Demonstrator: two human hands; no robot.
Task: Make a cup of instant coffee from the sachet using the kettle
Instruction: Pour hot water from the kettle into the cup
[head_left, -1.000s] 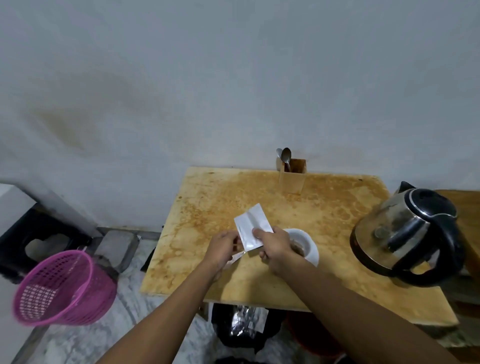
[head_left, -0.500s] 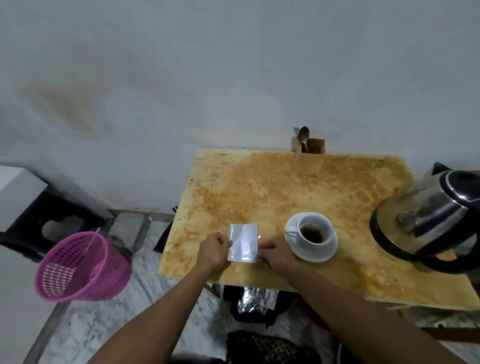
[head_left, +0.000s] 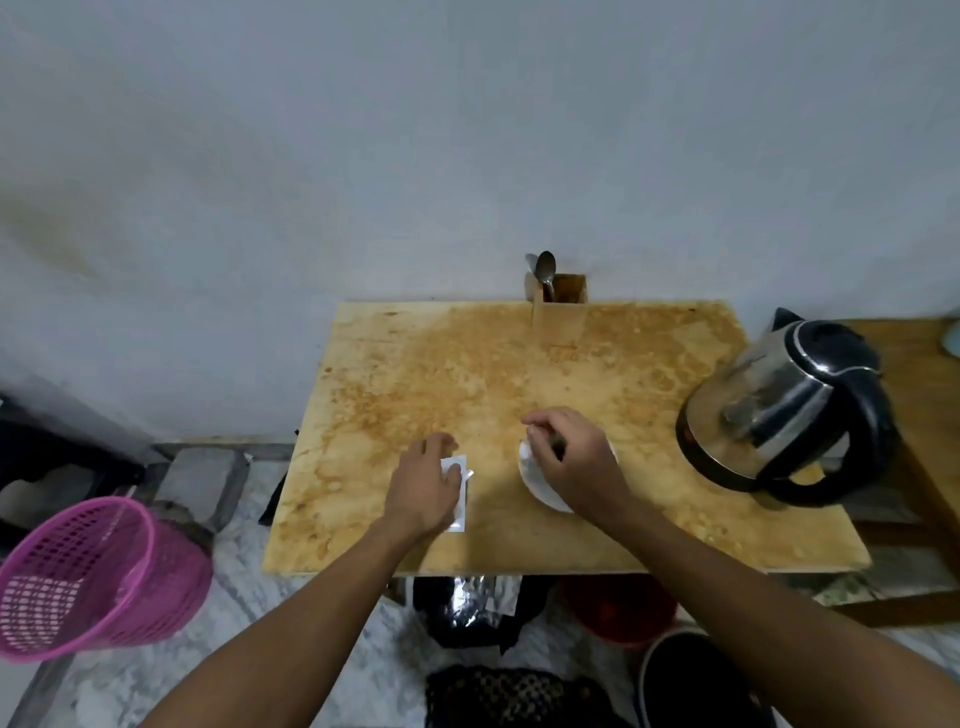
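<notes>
The silver sachet (head_left: 458, 464) lies flat on the stained wooden table (head_left: 467, 374) near its front edge. My left hand (head_left: 426, 486) rests on the sachet and covers most of it, thumb on top. My right hand (head_left: 571, 460) hovers over the white cup, fingers curled down at its rim; the cup is almost fully hidden. Only the white saucer (head_left: 540, 491) shows beneath that hand. I cannot tell whether the right hand grips the cup. The steel kettle (head_left: 779, 410) with a black handle stands at the table's right side.
A wooden holder (head_left: 561, 317) with a spoon (head_left: 545, 270) stands at the table's back edge against the wall. A pink basket (head_left: 88, 577) sits on the floor at the left. Dark bags and a red tub (head_left: 618, 608) lie under the table front.
My right hand let go of the sachet and moved right over the cup. My left hand laid the sachet flat on the table and stays on it.
</notes>
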